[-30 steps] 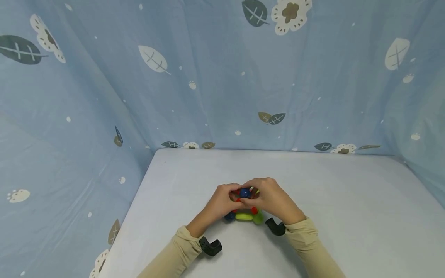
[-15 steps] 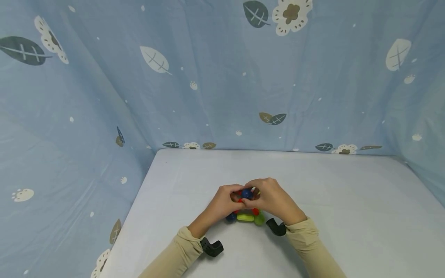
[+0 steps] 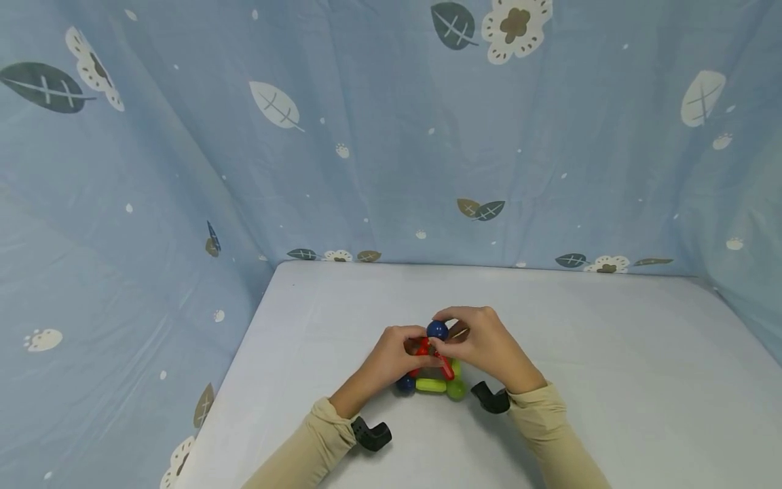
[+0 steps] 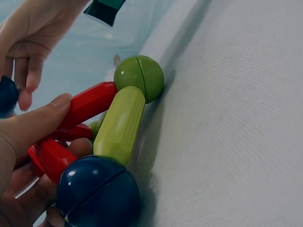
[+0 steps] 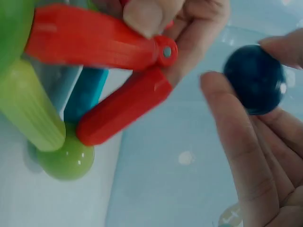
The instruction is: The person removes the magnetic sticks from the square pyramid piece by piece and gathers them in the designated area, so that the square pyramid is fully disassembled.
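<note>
My right hand point(image 3: 489, 343) pinches a dark blue ball point(image 5: 254, 79) between thumb and fingers, apart from the toy frame below it. With thumb and fingers, my left hand point(image 3: 391, 356) holds the red magnetic rods point(image 4: 92, 104) near their upper ends, where they lean together. In the right wrist view one rod end shows a small metal dot. The rods rise from a base on the table, with a yellow-green rod point(image 4: 120, 123) between a green ball point(image 4: 138, 79) and another blue ball point(image 4: 98, 193). A teal rod point(image 5: 85, 94) shows behind. Fingers hide part of the frame.
The white table point(image 3: 580, 353) surrounds the frame. A blue patterned curtain point(image 3: 391, 136) hangs behind and at the sides. Black curved pieces point(image 3: 371, 435) stick out at both wrists, close above the tabletop.
My right hand has moved up and slightly right with the blue ball, which has come off the top of the red rods. My left hand stays around the rods.
</note>
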`<state>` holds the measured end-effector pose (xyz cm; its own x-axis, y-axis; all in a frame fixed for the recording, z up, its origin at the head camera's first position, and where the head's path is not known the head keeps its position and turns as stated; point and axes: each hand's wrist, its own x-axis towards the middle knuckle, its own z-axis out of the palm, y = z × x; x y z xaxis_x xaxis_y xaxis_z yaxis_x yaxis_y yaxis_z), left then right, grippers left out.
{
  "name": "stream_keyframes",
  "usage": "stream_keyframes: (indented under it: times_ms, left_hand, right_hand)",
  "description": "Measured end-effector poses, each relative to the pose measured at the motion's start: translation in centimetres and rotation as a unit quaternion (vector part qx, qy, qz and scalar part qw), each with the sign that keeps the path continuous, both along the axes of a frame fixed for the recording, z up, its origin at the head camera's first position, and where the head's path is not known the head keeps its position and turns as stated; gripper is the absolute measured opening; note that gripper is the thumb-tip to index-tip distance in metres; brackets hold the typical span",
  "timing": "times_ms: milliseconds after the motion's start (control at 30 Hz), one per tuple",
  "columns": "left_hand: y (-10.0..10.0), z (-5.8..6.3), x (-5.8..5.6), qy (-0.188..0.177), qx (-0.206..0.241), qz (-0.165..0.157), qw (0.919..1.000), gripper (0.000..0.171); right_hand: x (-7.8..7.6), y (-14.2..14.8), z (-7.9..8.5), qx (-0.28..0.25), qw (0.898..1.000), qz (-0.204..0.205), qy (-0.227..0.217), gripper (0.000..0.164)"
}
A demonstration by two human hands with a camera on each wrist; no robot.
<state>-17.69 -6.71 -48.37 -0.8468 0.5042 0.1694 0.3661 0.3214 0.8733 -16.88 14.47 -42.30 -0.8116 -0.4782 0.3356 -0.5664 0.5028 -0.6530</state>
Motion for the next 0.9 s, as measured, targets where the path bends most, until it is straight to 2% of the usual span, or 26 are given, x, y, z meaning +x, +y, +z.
stream_keyframes:
  times_ms: [233,367,500,700,900]
  left_hand:
    - [-0.2,0.3,-0.1,0.007,-0.017,0.009,0.9998,0.038]
    - [-0.2,0.4,-0.1,-0.004,-0.026,0.016,0.9995,0.045]
    - [-0.1,0.5,-0.1,-0.019,-0.031,0.022,0.9991,0.048]
    - [-0.1,0.5,0.2,-0.038,-0.032,0.022,0.9985,0.046]
    - [-0.2,0.7,0.4,-0.045,-0.028,0.02,0.9984,0.046]
  right_hand:
    - [-0.8,0.7,-0.3,-0.007,1.0,-0.016,-0.001,0.031]
    - [-1.6,1.7,-1.0,-0.03,0.999,-0.023,-0.018,0.035]
    - [-2.8,3.2,-2.4,-0.054,0.996,-0.054,-0.051,0.039]
    - [-5.1,4.9,-5.4,-0.077,0.983,-0.127,-0.112,0.042]
    - [-7.3,6.3,-7.4,-0.09,0.977,-0.135,-0.137,0.047]
